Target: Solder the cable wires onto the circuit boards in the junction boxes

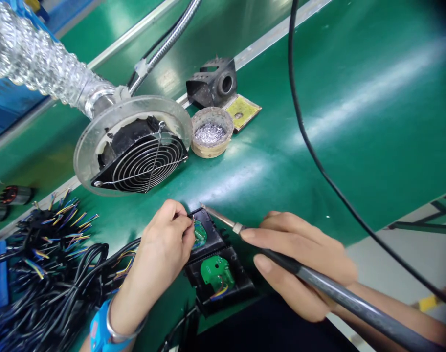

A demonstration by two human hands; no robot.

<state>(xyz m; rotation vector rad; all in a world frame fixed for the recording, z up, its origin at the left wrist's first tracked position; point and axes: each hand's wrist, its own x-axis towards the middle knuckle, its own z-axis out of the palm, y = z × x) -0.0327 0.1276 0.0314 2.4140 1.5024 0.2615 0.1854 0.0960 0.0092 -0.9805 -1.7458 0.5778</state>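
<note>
My right hand grips a soldering iron like a pen, its tip pointing left over the far edge of a black plastic housing. Over that housing my left hand is closed in a pinch at a green circuit board; what sits between its fingertips is too small to make out. Nearer to me lies a second black housing with a green circuit board in it. Red, yellow and blue wires run from this board.
A fume extractor fan hangs above the bench at left. Behind are a bowl of metal shavings, an iron stand and a yellow sponge. Bundled black cables pile at left. A black cord crosses the right.
</note>
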